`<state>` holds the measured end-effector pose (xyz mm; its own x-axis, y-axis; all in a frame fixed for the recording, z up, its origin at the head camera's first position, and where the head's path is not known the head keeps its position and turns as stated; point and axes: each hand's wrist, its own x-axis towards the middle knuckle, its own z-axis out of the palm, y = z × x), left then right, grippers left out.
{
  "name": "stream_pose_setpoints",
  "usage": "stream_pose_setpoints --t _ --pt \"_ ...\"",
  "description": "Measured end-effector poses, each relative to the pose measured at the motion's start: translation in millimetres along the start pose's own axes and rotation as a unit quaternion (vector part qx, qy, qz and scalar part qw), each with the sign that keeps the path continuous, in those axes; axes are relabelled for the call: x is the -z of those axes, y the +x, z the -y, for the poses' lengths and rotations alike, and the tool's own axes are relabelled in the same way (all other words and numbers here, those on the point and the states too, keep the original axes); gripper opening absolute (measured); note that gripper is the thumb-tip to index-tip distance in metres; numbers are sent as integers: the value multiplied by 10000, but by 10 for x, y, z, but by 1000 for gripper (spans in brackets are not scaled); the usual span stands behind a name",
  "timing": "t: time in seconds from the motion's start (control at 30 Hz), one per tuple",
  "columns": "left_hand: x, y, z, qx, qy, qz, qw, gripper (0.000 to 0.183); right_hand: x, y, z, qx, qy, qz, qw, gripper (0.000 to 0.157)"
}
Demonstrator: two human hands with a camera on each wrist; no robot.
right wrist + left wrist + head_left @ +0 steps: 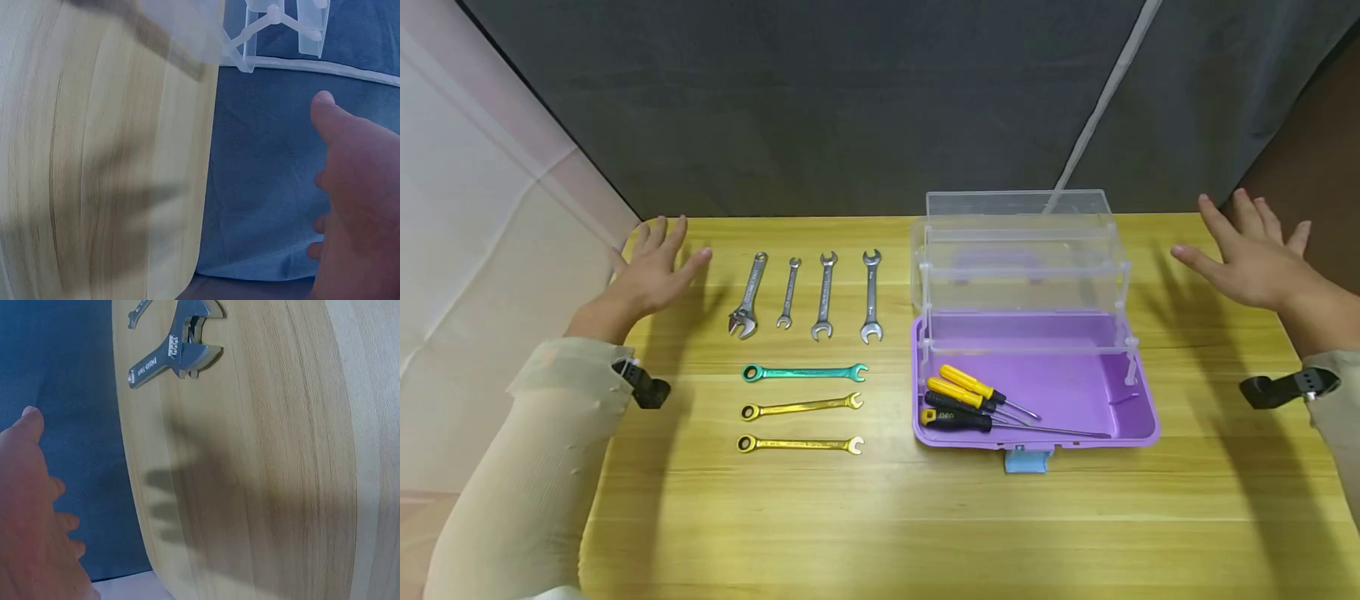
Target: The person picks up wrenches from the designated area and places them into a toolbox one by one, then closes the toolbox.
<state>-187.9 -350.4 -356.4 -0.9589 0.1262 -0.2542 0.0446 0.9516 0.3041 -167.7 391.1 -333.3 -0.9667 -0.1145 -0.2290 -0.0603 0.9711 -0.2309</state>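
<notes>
My left hand (651, 271) is held with spread fingers over the table's left side, left of an adjustable wrench (747, 300), and holds nothing. To the right, my right hand (1255, 254) is likewise spread and bare, beyond the purple toolbox (1037, 440). The toolbox stands with its clear lid and trays (1022, 283) raised. Inside lie several screwdrivers with yellow or black handles (958, 419). Several silver wrenches (871, 296) stand in an upright row beside the adjustable one. Below them, a teal ratchet wrench (805, 373) and two gold ratchet wrenches (801, 407) lie crosswise.
The wooden table (850, 525) has a dark curtain (820, 108) along its back edge. White fabric (482, 208) hangs at the left. A light blue latch (1027, 461) sticks out from the toolbox front.
</notes>
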Motion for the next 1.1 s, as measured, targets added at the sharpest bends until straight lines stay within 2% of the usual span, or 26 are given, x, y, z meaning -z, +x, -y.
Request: stream_pose_setpoints --t 0.17,0.37,0.47,0.57,0.7,0.93,1.0,1.1 --pt "-2 -3 -17 -24 -41 22 10000 86 -2 -43 49 101 253 -46 9996 87" --pt "12 -26 -68 -136 -343 -32 9993 85 31 -98 122 537 567 99 9969 83" --pt "30 -31 -102 -180 -497 -55 9986 84 45 -139 151 649 764 368 9943 81" --pt "53 -36 -143 -215 -646 -53 9977 84 42 -208 180 565 899 722 9917 81" --pt "78 -39 -193 -196 -851 67 9962 84 16 -311 234 412 1067 1081 9875 81" --pt "60 -39 -301 14 -1053 481 9933 82 -63 -436 295 655 1257 1148 9832 63" --pt "41 -43 -330 97 -1113 645 9916 82 -105 -462 296 638 1485 1287 9784 60" --pt "-1 -50 -367 216 -1219 799 9891 81 -198 -500 277 627 2127 1615 9616 56"
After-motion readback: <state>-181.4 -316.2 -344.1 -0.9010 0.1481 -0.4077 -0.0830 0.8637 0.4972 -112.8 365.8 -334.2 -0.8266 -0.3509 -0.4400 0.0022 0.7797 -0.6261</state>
